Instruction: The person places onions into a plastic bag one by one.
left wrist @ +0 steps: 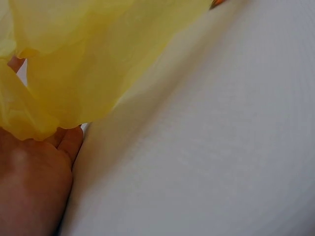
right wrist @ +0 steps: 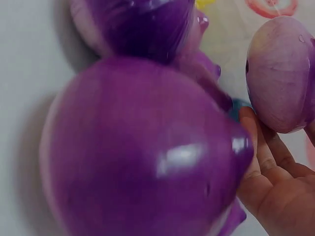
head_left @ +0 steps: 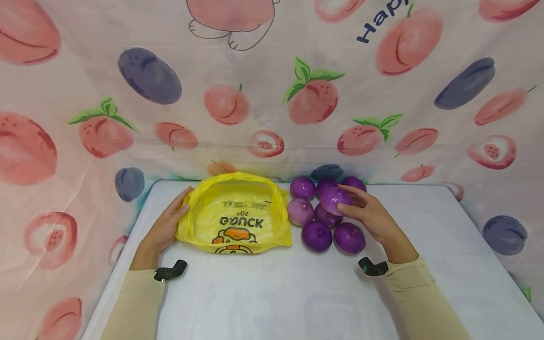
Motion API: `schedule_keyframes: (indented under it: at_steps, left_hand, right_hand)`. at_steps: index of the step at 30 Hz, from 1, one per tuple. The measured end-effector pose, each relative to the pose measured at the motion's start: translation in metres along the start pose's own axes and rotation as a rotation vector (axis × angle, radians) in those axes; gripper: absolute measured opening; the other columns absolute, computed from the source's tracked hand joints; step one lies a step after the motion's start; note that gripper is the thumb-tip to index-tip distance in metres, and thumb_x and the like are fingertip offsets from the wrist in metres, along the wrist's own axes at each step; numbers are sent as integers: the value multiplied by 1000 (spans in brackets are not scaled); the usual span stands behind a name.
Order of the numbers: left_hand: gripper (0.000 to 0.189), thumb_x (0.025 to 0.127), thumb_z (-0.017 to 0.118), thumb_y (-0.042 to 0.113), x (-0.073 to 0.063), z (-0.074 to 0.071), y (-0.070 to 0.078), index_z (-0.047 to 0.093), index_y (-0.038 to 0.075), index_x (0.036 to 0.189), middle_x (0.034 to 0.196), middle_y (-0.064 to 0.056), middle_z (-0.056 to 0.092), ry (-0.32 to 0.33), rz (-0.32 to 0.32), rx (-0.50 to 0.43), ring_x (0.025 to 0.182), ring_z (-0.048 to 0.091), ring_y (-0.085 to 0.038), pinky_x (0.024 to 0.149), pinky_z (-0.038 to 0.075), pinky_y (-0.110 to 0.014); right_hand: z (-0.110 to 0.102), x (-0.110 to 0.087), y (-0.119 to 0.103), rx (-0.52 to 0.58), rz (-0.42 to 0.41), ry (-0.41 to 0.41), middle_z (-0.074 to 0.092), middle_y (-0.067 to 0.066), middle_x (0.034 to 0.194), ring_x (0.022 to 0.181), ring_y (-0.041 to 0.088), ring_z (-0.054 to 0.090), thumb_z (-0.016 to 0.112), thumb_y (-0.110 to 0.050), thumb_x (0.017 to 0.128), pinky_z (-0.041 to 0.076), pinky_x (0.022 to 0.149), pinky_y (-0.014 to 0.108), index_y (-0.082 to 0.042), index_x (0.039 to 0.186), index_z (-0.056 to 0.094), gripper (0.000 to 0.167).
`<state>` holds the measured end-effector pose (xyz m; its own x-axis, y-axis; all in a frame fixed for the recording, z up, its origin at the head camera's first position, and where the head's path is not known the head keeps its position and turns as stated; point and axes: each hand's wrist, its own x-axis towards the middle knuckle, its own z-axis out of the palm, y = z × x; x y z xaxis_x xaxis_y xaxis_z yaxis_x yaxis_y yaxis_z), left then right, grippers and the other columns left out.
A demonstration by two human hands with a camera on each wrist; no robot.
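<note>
A yellow plastic bag [head_left: 242, 194] with a duck print lies with its mouth spread wide. My left hand [head_left: 165, 224] holds its left edge, thumb over the rim and fingers along the outside; in the left wrist view the bag's film [left wrist: 88, 64] drapes over part of that hand [left wrist: 34, 182]. My right hand [head_left: 371, 215] grips a shiny purple onion [head_left: 333, 199] between thumb and fingers, above the group of onions. The right wrist view shows this paler-sided onion [right wrist: 280, 73] at the fingertips, with a large dark onion [right wrist: 138, 147] close to the camera.
Several more purple onions, among them a dark front one [head_left: 316, 236] and a paler one [head_left: 300, 211], crowd together just right of the bag. They sit on a white table [head_left: 272, 302]. A fruit-printed cloth [head_left: 263, 75] hangs behind the table.
</note>
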<state>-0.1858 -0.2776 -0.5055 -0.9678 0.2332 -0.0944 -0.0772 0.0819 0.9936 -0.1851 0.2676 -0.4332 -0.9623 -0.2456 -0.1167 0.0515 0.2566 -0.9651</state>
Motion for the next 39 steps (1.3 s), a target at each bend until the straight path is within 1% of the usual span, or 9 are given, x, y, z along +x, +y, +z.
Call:
schedule_keyframes:
  at_steps: [8, 14, 19, 25, 29, 32, 35, 37, 39]
  left_hand:
    - [65, 108, 47, 41, 0, 1, 1, 19, 28, 165, 173, 5, 15, -9, 8, -15, 157, 14, -20, 105, 35, -5]
    - [62, 108, 47, 41, -1, 0, 2, 20, 33, 164, 172, 6, 15, 2, -5, -17, 157, 15, -18, 104, 36, -5]
    - [62, 108, 47, 42, -1, 1, 2, 21, 33, 164, 172, 7, 16, 4, -11, -17, 157, 15, -19, 104, 36, -5]
    - [66, 108, 47, 42, -1, 0, 1, 18, 28, 165, 173, 5, 14, -3, -6, -2, 158, 12, -22, 106, 35, -5]
    - [65, 108, 47, 41, -1, -1, 1, 18, 29, 165, 173, 4, 13, -5, -11, -2, 158, 11, -22, 106, 34, -5]
    - [64, 108, 47, 41, -2, -1, 1, 18, 32, 165, 173, 3, 13, -6, -14, -1, 158, 11, -22, 107, 33, -6]
    - [63, 108, 46, 41, -2, -1, 0, 19, 32, 165, 173, 4, 13, -7, -13, -1, 158, 10, -22, 108, 32, -6]
    - [63, 109, 46, 41, -2, -1, 0, 18, 31, 165, 173, 4, 13, -8, -9, -1, 158, 11, -21, 108, 32, -6]
    - [63, 109, 46, 40, -2, -1, 0, 18, 30, 165, 173, 4, 14, -11, -1, -5, 157, 12, -20, 108, 32, -6]
  right_hand:
    - [15, 12, -12, -30, -25, -23, 52, 15, 145, 124, 21, 55, 72, -23, 96, 50, 97, 27, -19, 155, 44, 65]
    - [29, 21, -21, -37, -18, -19, 51, 15, 148, 130, 31, 49, 75, -26, 93, 42, 107, 42, -20, 154, 47, 67]
    - [40, 25, -27, -40, -9, -23, 52, 14, 147, 134, 34, 48, 77, -29, 92, 39, 112, 51, -23, 152, 49, 67]
    - [53, 31, -30, -39, -19, -24, 55, 14, 144, 132, 34, 51, 79, -30, 90, 38, 114, 52, -27, 149, 52, 66]
    - [62, 34, -32, -37, -21, -29, 53, 11, 146, 131, 33, 52, 79, -32, 89, 41, 113, 51, -29, 147, 54, 64]
    - [68, 36, -34, -26, -23, -38, 56, 8, 143, 127, 31, 56, 80, -33, 88, 46, 109, 47, -30, 146, 56, 62]
    - [75, 38, -36, 3, -25, -68, 58, 10, 142, 124, 31, 58, 79, -31, 89, 50, 105, 44, -29, 146, 55, 62]
    - [79, 39, -38, 7, -19, -73, 58, 9, 142, 125, 31, 58, 79, -31, 89, 50, 104, 44, -29, 147, 55, 63]
    - [83, 40, -40, 9, -14, -79, 56, 9, 145, 127, 32, 56, 79, -32, 89, 48, 107, 46, -28, 148, 53, 65]
